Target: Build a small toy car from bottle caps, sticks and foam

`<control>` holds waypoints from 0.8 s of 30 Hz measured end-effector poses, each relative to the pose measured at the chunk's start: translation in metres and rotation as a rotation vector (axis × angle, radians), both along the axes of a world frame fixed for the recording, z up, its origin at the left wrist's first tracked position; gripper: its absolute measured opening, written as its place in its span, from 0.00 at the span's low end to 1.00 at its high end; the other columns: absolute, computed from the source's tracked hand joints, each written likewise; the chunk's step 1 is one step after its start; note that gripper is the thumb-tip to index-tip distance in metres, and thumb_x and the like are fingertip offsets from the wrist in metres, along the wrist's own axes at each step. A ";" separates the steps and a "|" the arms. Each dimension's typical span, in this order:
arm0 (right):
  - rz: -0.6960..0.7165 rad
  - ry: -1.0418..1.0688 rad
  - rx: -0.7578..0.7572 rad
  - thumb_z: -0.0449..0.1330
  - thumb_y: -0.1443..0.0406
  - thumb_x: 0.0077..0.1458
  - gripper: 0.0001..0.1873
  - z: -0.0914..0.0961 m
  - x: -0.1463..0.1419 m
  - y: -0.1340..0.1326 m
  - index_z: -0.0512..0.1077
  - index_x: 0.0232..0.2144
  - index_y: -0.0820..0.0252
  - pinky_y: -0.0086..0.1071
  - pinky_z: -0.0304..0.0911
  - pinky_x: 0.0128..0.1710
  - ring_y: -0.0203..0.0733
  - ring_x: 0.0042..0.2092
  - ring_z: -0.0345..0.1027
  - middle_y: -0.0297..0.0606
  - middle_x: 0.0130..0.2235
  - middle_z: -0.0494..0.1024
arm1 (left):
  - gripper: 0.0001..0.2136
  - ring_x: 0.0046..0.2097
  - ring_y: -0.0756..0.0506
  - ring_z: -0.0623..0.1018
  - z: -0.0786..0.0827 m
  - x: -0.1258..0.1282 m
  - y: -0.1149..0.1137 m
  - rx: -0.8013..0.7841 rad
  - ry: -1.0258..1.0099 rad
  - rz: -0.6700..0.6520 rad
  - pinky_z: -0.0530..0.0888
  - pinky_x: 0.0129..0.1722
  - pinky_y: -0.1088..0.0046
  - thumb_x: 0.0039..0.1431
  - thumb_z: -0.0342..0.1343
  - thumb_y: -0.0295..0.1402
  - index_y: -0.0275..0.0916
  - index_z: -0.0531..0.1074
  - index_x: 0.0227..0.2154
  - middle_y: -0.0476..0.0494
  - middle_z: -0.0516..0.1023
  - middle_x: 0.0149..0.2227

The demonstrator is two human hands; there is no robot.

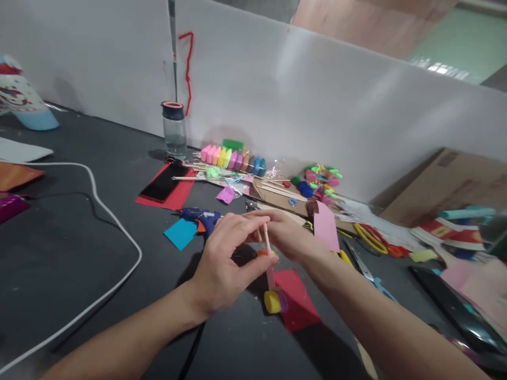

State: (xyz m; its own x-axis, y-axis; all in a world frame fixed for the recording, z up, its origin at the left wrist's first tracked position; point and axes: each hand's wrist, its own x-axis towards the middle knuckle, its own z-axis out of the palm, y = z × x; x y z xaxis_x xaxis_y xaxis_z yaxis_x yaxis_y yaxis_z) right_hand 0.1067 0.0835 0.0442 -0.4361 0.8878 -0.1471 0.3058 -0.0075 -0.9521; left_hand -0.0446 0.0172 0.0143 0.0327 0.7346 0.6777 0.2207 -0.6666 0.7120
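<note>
My left hand [229,258] pinches a thin pink-edged craft piece [268,248] between thumb and fingers, seen almost edge-on. My right hand [287,235] curls around its far upper end, fingertips meeting those of my left hand; its thumb is hidden. A yellow round piece [272,302] sits at the low end of the craft piece, beside a see-through purple ring. Some orange shows behind my left thumb. Under it lies a red sheet [299,303]. A blue glue gun [202,217] rests just beyond my left hand, by a blue paper square [181,234].
A phone [164,182] lies on red paper near a water bottle [174,129]. Colourful clay packs [233,158] and craft sticks line the back. Scissors [362,264] and a cardboard piece [439,190] are at right. A white cable [119,227] curves across the left side.
</note>
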 end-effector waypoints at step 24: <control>-0.194 0.214 -0.115 0.70 0.60 0.56 0.10 -0.016 0.074 -0.066 0.77 0.27 0.59 0.23 0.63 0.26 0.31 0.26 0.67 0.31 0.26 0.77 | 0.12 0.33 0.50 0.78 -0.017 0.022 -0.009 -0.442 0.258 -0.218 0.75 0.36 0.74 0.57 0.59 0.23 0.42 0.74 0.43 0.54 0.79 0.31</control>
